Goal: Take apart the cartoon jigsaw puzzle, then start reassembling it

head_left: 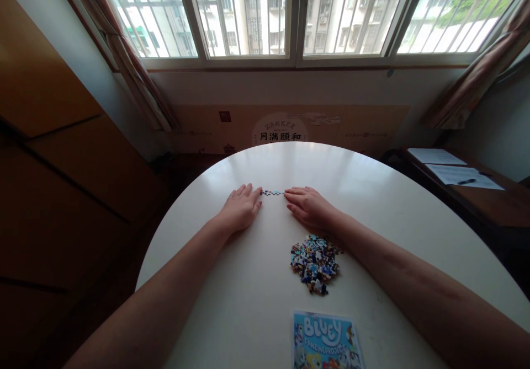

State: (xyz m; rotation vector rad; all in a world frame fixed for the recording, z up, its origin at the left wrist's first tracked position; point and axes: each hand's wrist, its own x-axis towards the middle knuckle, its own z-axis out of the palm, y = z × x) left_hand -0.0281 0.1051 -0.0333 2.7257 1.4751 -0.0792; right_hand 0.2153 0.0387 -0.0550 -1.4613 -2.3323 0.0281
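Observation:
My left hand (242, 208) lies flat on the white round table (372, 203), fingers stretched toward a short row of joined puzzle pieces (272, 193). My right hand (307, 205) lies flat on the other side of that row, its fingertips touching or almost touching the row's right end. Both hands hold nothing. A heap of loose puzzle pieces (315, 262) sits just near the right forearm. A blue puzzle picture card (326, 341) lies at the table's near edge.
A wooden cabinet (62, 181) stands to the left. A dark side desk (467, 187) with papers and a pen is at the right. A cardboard box (285, 129) leans under the barred window behind the table.

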